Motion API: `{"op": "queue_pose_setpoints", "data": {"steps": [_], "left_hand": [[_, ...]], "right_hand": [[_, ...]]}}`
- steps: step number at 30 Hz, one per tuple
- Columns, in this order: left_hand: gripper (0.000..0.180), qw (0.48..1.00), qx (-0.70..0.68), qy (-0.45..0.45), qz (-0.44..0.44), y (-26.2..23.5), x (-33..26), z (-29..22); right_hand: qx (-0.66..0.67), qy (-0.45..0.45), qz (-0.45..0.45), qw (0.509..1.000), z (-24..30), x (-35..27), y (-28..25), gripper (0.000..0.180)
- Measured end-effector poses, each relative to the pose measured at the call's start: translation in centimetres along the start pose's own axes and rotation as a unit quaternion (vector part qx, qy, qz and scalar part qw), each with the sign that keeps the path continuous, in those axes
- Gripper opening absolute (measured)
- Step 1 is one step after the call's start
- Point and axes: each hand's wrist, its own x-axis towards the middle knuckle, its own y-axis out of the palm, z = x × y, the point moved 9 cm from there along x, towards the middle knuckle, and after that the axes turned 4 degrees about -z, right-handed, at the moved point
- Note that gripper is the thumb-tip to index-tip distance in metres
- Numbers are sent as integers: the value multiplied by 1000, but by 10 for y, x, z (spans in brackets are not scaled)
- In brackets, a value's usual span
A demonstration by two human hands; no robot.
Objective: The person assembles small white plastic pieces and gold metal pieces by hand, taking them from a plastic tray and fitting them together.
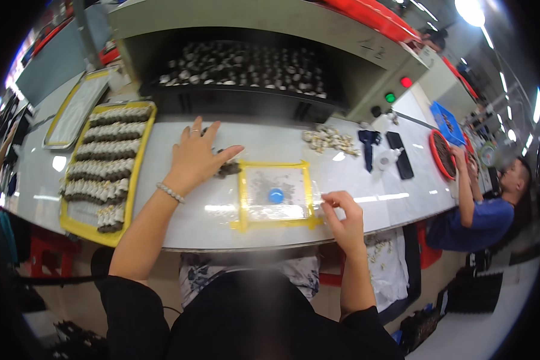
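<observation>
My left hand (195, 157) is open, its fingers spread over the white tabletop. Small dark pieces (228, 170) lie beside its thumb, and part of that pile is hidden under the palm and fingers. To the right, a clear square patch edged with yellow tape (242, 195) is stuck to the table, with grey smudges inside it. A round blue cap-like piece (276, 195) sits on the patch. My right hand (345, 221) is just off the patch's right edge, fingers curled and thumb close to the index finger. What it pinches, if anything, is too small to make out.
Left stands a yellow-rimmed tray (139, 171) with rows of grey-and-white pieces. Behind is a machine opening (240, 99) with dark bed and pale discs. Right lie cream pieces (330, 140), a bottle (387, 158) and a black phone-shaped slab (400, 156). Another person (477, 210) works far right.
</observation>
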Motion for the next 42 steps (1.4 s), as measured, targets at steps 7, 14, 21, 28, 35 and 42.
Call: {"op": "queue_pose_setpoints", "data": {"steps": [7,14,21,28,35,42], "left_hand": [[55,997,38,64,17,21,-15,-19],[43,985,3,167,-38,14,-51,-3],[53,983,-9,180,22,4,-81,-3],[68,988,-49,131,-63,-21,-98,12],[72,981,-150,52,-113,-20,-121,31],[73,978,-145,57,-135,-13,-128,32]], "right_hand": [[-131,73,-153,977,-72,28,-92,17],[34,177,-371,911,-175,24,-156,60],[82,206,-212,952,-236,56,-132,32],[281,156,-178,930,-150,44,-86,29],[159,174,137,962,-57,10,5,25],[-126,21,292,948,-7,24,40,33]]}}
